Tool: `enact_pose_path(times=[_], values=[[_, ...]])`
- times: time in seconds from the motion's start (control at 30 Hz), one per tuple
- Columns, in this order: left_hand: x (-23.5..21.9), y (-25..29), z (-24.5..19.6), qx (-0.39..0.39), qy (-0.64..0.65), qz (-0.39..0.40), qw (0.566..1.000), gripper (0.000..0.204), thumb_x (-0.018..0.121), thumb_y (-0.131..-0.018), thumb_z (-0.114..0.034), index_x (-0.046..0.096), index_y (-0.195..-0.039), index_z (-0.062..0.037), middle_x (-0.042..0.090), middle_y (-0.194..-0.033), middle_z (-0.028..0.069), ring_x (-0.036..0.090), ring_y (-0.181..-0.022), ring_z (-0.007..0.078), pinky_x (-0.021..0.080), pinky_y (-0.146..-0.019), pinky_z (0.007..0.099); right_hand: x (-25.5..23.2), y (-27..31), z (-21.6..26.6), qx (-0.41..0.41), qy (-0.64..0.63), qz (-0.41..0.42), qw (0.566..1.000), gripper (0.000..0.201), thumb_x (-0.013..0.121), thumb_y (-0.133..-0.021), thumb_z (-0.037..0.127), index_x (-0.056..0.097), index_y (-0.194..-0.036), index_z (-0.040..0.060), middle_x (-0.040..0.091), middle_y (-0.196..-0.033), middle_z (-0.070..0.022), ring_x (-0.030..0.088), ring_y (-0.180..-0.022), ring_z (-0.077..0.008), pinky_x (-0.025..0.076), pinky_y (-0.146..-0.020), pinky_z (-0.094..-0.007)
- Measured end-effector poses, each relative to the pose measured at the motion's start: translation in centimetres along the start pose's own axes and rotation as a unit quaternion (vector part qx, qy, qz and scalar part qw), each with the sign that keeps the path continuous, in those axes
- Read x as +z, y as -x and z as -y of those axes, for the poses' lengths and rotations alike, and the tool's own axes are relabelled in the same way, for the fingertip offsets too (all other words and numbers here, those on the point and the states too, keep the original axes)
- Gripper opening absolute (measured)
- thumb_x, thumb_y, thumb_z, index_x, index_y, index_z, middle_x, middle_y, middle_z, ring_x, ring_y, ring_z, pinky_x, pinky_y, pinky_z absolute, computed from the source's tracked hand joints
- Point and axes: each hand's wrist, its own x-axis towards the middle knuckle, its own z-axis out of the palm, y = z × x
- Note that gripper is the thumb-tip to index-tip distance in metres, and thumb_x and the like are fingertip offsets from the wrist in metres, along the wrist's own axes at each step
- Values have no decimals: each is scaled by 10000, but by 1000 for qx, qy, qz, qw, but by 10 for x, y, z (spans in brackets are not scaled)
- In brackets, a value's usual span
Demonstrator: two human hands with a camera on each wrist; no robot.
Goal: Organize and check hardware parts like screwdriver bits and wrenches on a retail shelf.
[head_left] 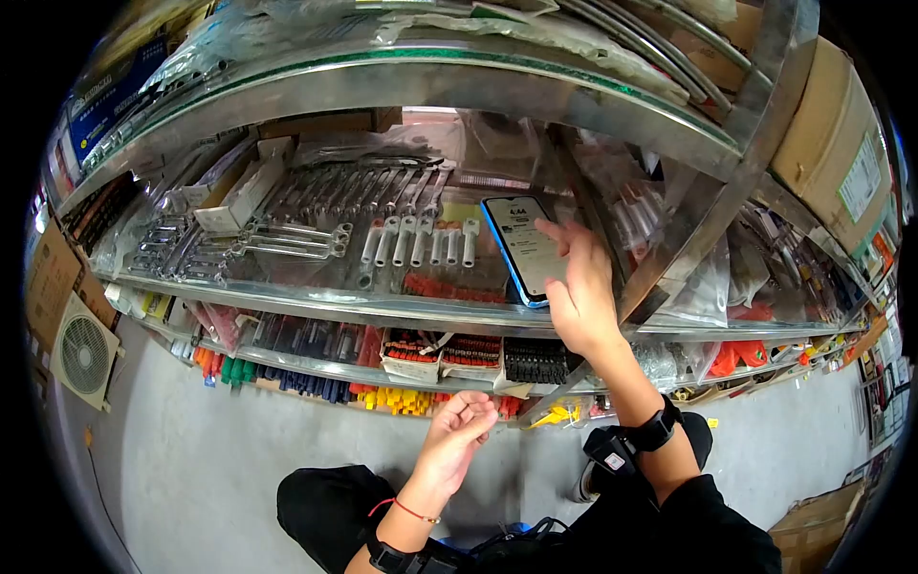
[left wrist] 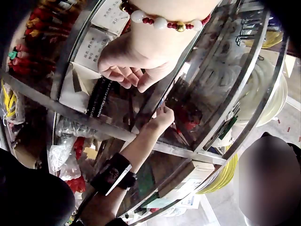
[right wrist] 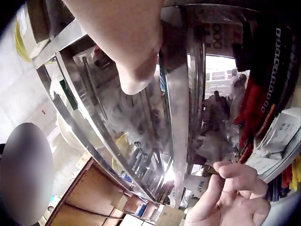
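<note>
1. Nearest the camera, at 6 o'clock in the head view, the left hand point(head_left: 457, 432) hangs palm up over the grey floor point(head_left: 191, 459), its fingers loosely curled with nothing between them; a red cord and a bead bracelet point(left wrist: 162, 21) circle that wrist
2. At 5 o'clock the right forearm rises from a black sleeve, with a black wrist strap point(head_left: 655, 429) around it
3. Past the left hand, at 7 o'clock, the lower shelf point(head_left: 316, 368) carries rows of red, orange, yellow, green and dark-handled tools, with white cartons of red-tipped pieces point(head_left: 413, 346) just beside black ones
4. Just right of centre, the right hand point(head_left: 581, 292) reaches up to a phone point(head_left: 521, 251), which stands tilted on the front edge of the middle steel shelf point(head_left: 287, 301). The thumb lies at the phone's lower right edge and the index fingertip rests on the lit screen; the other fingers are relaxed and spread apart, so the hand touches the phone and does not clasp it
5. Behind the phone, toward 10 o'clock, bagged white socket wrenches point(head_left: 421, 241) and spanners point(head_left: 287, 239) lie in rows
6. Farthest, at 12 o'clock, the top shelf point(head_left: 430, 81) holds plastic-wrapped stock, with cardboard boxes point(head_left: 832, 143) at 2 o'clock
</note>
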Motion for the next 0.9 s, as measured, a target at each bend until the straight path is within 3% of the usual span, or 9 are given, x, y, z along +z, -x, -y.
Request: enact_pose_path(times=[0.17, 0.27, 0.67, 0.9], values=[[0, 0, -1, -1, 2, -4, 1000, 200, 635, -769, -76, 528, -925, -142, 562, -838, -65, 520, -771, 44, 380, -672, 205, 3, 2, -7, 3, -42, -13, 999, 431, 459, -659, 86, 423, -1077, -13, 477, -953, -154, 424, -970, -340, 277, -903, -427], [-2, 0, -1, -1, 2, -5, 1000, 195, 635, -770, -79, 530, -921, -143, 559, -832, -68, 517, -771, 42, 379, -673, 206, 2, 1, -8, -2, -27, 43, 999, 420, 459, -660, 87, 424, -1067, -11, 479, -948, -149, 425, -960, -332, 274, -901, -416], [1, 2, -3, -4, 10, -2, 1000, 182, 631, -775, -83, 536, -911, -156, 559, -840, -81, 502, -764, 28, 379, -679, 204, 3, 2, -5, 14, -69, -43, 997, 377, 429, -631, 54, 458, -1002, -11, 489, -955, -156, 431, -907, -327, 321, -855, -396], [2, 3, -4, -8, 33, -9, 999, 198, 631, -774, -60, 529, -933, -119, 561, -861, -47, 495, -748, 39, 372, -649, 189, 1, 1, -4, 20, -85, -29, 996, 347, 413, -628, 50, 461, -967, -10, 500, -925, -153, 432, -880, -327, 326, -845, -404]])
